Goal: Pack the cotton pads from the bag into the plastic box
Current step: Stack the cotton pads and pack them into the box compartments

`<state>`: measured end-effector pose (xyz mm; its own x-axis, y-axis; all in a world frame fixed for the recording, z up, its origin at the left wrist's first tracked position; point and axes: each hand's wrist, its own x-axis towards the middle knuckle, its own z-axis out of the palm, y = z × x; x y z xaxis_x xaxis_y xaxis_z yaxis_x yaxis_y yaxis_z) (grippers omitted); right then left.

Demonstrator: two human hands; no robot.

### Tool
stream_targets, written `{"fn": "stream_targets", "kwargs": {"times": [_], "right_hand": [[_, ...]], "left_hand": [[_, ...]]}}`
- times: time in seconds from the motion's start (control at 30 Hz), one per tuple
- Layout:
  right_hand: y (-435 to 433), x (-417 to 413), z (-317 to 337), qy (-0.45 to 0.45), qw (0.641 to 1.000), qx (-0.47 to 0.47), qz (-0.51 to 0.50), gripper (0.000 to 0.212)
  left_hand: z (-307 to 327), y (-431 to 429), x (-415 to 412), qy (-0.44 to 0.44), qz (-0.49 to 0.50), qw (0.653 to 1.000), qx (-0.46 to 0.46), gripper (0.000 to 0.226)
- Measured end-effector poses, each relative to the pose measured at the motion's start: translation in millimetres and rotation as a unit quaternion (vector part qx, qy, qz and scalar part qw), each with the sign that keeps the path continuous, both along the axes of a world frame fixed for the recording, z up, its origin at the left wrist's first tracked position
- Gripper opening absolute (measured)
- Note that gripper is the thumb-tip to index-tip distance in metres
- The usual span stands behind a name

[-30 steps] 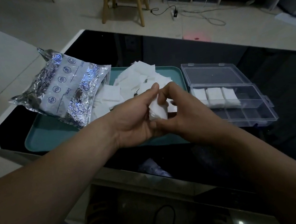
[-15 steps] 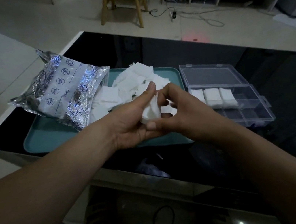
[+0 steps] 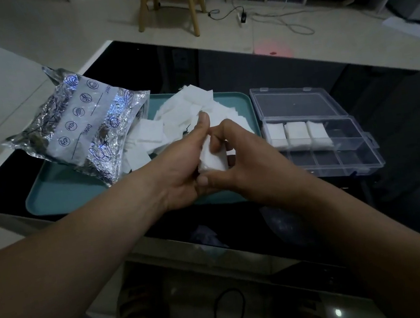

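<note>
1. Frame centre: the left hand (image 3: 186, 174) and right hand (image 3: 255, 169) both pinch one small stack of pads (image 3: 213, 159) above the tray's near edge, hiding part of that edge.
2. The teal tray (image 3: 64, 191) shows bare floor at its lower left.
3. One foil bag (image 3: 85, 134) lies on the tray's left, with loose pads (image 3: 190, 107) beside it, too jumbled to count.
4. Right: one open clear box (image 3: 345, 159), three compartments holding pads.

A crumpled silver bag (image 3: 83, 139) lies over the teal tray's (image 3: 66, 191) far-left corner, with loose white cotton pads (image 3: 185, 113) heaped at its mouth. The left hand (image 3: 185, 168) and right hand (image 3: 255, 163) pinch a small pad stack (image 3: 211, 158). Just right of the tray, the clear plastic box (image 3: 339, 158) lies open with three packed stacks (image 3: 297, 133) in its far row.
</note>
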<state>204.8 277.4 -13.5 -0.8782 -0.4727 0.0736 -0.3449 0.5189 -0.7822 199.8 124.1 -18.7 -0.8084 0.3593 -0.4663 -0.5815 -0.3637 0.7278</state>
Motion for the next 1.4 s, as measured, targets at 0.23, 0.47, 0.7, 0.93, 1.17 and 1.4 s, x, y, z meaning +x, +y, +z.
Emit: {"fn": "stream_targets", "kwargs": {"times": [0.23,0.47,0.7,0.93,1.17,1.4], "right_hand": [[0.3,-0.6,-0.6,0.028,0.999,-0.013,-0.011,0.042],[8.5,-3.5,7.0,-0.008,0.999,-0.035,-0.019,0.045],[8.1,-4.5,6.3,-0.044,0.998,-0.042,0.007,0.045],[4.0,-1.8,2.7,0.033,0.999,0.006,0.001,0.047],[8.1,-3.6,5.2,0.05,0.999,0.01,-0.015,0.046],[3.5,4.4,5.7,0.06,0.993,0.047,-0.09,0.038]], "left_hand": [[2.5,-0.6,4.1,0.026,-0.03,0.998,0.049,0.048],[2.4,-1.2,4.1,0.045,-0.037,0.995,0.076,0.033],[5.9,-4.9,3.5,0.017,-0.076,0.989,0.129,0.056],[-2.3,-2.9,1.9,0.013,-0.045,0.995,0.086,0.044],[5.6,-0.8,1.1,0.01,-0.022,0.998,0.064,0.054],[9.3,0.5,-0.6,0.021,0.002,0.999,0.039,0.056]]}}
